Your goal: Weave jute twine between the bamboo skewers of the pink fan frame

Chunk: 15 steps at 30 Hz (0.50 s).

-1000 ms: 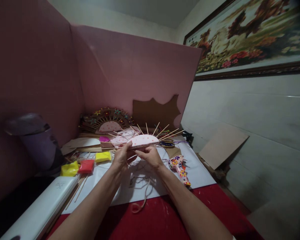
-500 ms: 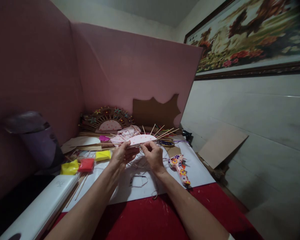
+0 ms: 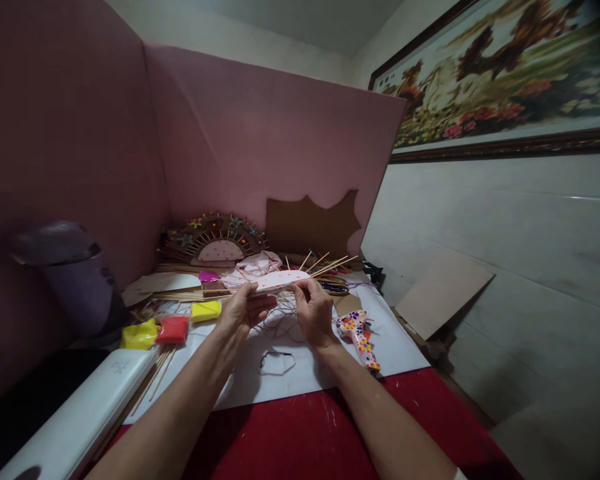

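The half-disc [image 3: 280, 278] is held up in both hands over the far part of the white sheet [image 3: 395, 340]; its dotted cloth covers the visible face, and thin sticks [image 3: 334, 267] fan out from its curved side, so covering and spokes look largely done; next to the fan [image 3: 220, 251] at the back, which has a brown band and coloured stars, it shows neither; if that is the pattern, band and stars are left; whether the near edge is finished cannot be told, as fingers hide part of it.

The curved side and its sticks point away from the person; the flat edge faces the person; the long axis runs left to right, nearly crosswise, with the face tipped upward.

The left hand [image 3: 240, 310] grips the left end, thumb above and the other fingers loosely bent below; the right hand [image 3: 315, 313] has thumb and forefinger pinched on the near edge towards the right end; whether cord is caught between them cannot be told.

Tangled cord [image 3: 280, 320] lies beneath the hands; a thin loop [image 3: 277, 363] lies nearer the person; the glue gun [image 3: 361, 339] rests to the right; clay packs [image 3: 206, 311] lie to the left.
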{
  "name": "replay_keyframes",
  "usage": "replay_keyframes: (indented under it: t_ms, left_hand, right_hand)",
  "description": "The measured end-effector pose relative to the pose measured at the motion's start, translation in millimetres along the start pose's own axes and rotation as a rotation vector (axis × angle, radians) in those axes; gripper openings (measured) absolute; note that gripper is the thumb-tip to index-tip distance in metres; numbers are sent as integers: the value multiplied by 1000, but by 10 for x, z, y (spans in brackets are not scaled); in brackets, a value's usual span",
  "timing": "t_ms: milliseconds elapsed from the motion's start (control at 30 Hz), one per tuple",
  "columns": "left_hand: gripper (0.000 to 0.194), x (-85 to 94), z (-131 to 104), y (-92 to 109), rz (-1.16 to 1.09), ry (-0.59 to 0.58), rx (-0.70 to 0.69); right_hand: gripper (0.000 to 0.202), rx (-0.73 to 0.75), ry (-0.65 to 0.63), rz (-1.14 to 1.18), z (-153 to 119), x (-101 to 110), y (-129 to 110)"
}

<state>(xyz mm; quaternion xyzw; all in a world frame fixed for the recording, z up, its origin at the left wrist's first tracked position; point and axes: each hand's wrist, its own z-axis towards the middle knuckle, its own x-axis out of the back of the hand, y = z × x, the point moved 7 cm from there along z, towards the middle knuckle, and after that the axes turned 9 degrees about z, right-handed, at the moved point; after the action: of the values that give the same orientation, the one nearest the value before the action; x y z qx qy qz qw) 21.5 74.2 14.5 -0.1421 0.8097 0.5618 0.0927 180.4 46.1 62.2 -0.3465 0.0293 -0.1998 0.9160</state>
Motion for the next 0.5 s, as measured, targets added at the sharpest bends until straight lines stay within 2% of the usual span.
replay_keyframes:
  t_ms: [200, 500]
  left_hand:
    - [16, -7, -13, 11, -1, 2, -8]
    - [19, -45, -1, -6, -25, -42, -14]
  right_hand:
    - [13, 9, -11, -42, 2, 1, 2]
    - [15, 105, -10, -143, 3, 6, -63]
